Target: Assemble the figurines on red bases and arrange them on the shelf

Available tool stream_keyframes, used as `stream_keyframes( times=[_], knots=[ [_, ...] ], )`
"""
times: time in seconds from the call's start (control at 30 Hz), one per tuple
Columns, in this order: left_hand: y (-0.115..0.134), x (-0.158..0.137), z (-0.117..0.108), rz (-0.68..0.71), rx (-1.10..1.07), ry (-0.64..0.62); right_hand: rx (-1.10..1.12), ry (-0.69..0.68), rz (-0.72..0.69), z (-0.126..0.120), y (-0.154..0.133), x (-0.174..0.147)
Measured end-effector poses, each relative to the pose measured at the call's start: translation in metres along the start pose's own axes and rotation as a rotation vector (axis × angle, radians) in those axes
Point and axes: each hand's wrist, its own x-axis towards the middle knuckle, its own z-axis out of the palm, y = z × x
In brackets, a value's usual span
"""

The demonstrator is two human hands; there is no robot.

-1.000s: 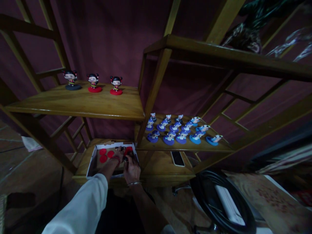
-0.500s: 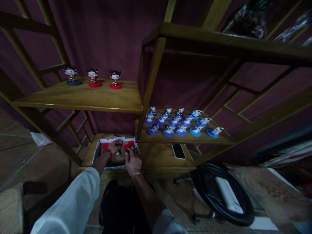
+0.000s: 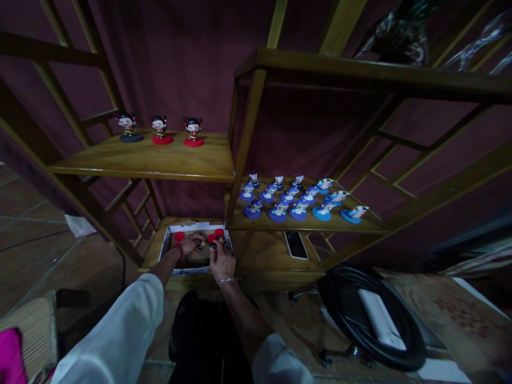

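A shallow white-edged box lies on the low left shelf, with several small figurines and red round bases inside. My left hand, wearing a red bead bracelet, reaches into it with its fingers closed on a small dark-haired figurine. Close beside it, my right hand, with a silver bangle, comes over the front edge and pinches another dark-haired figurine. One red base lies in the back left of the box; more red shows at its right side. Fingers partly hide both figurines.
Three black-haired figurines stand on the upper left shelf. Several purple and blue figurines fill the right shelf. Below them lies a phone. A black wheeled stool is at the right, a woven seat at the left.
My left hand has moved right inside the box, toward my right hand, bringing a figurine close to the one at my right fingers. The view has shifted slightly.
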Motion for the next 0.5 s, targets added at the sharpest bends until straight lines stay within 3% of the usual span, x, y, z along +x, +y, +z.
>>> stream_keyframes(
  times=[0.3, 0.5],
  knots=[
    [-0.0014, -0.0002, 0.004, -0.076, 0.029, -0.021, -0.057, -0.027, -0.054, 0.0002, 0.0013, -0.0017],
    [-0.0051, 0.0031, 0.0052, -0.045, 0.102, 0.05, -0.041, -0.05, -0.061, -0.001, -0.0003, -0.0033]
  ],
)
